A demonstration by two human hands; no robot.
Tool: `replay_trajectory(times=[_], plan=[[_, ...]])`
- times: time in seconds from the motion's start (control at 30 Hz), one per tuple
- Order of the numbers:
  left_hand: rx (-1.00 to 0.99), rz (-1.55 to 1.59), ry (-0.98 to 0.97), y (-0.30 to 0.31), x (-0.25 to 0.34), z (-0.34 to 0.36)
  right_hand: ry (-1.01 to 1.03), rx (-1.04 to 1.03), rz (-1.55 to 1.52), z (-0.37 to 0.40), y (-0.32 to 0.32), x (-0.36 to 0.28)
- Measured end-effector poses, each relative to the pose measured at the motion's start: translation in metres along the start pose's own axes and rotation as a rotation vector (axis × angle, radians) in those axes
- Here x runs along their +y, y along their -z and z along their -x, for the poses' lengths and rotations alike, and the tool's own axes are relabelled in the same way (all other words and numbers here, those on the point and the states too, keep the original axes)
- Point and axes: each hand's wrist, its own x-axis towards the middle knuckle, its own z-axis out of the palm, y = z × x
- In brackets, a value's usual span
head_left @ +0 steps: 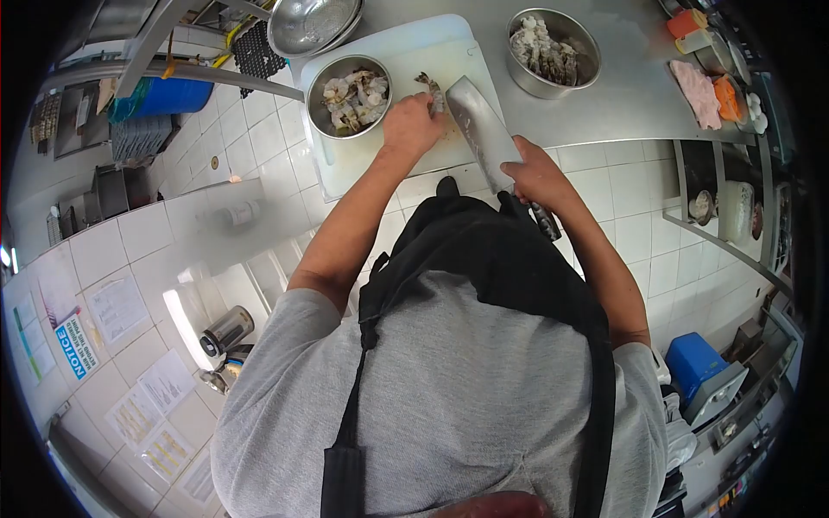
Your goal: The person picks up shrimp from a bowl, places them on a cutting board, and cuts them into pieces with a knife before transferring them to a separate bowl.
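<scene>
My left hand (pixel 413 125) is closed on a shrimp (pixel 430 86) that lies on the white cutting board (pixel 406 43). The fingertips press around it, and part of the shrimp is hidden. My right hand (pixel 537 175) is wrapped round a cleaver (pixel 482 129), its broad blade slanting over the board's right edge beside the shrimp. The handle end sticks out below my fist. Left of my left hand, a metal bowl (pixel 313 112) on the board holds peeled-looking shrimp (pixel 352 99). A second metal bowl (pixel 590 67), to the right on the steel counter, holds more shrimp (pixel 544 53).
Nested metal colanders (pixel 313 24) stand at the board's upper left corner. On the steel counter (pixel 630 91), pink cloth (pixel 693 93) and orange cloth (pixel 727 97) lie far right. A metal rack post (pixel 151 47) rises at left. Wire shelving (pixel 721 220) stands lower right.
</scene>
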Motion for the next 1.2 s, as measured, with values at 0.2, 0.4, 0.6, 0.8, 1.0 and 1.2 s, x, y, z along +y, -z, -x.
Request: replay_trajectory(times=[0.2, 0.4, 0.6, 0.8, 1.0, 1.2], plan=[[-0.062, 0.039, 0.034, 0.011, 0.006, 0.006, -0.019, -0.117, -0.085, -0.009, -0.002, 0.010], [-0.096, 0.152, 0.081, 0.013, 0.000, 0.004, -0.015, -0.137, -0.139, -0.010, -0.002, 0.005], [-0.118, 0.229, 0.133, 0.009, -0.005, 0.004, -0.014, -0.107, -0.180, -0.025, -0.010, 0.006], [-0.036, 0.311, 0.151, -0.005, -0.011, 0.007, -0.004, -0.105, -0.208, -0.040, -0.018, 0.007], [-0.017, 0.629, 0.286, -0.034, -0.024, 0.002, -0.032, -0.059, -0.135, -0.051, -0.025, 0.003], [-0.044, 0.864, 0.435, -0.035, -0.018, 0.002, 0.016, 0.004, 0.034, -0.059, -0.031, 0.003]])
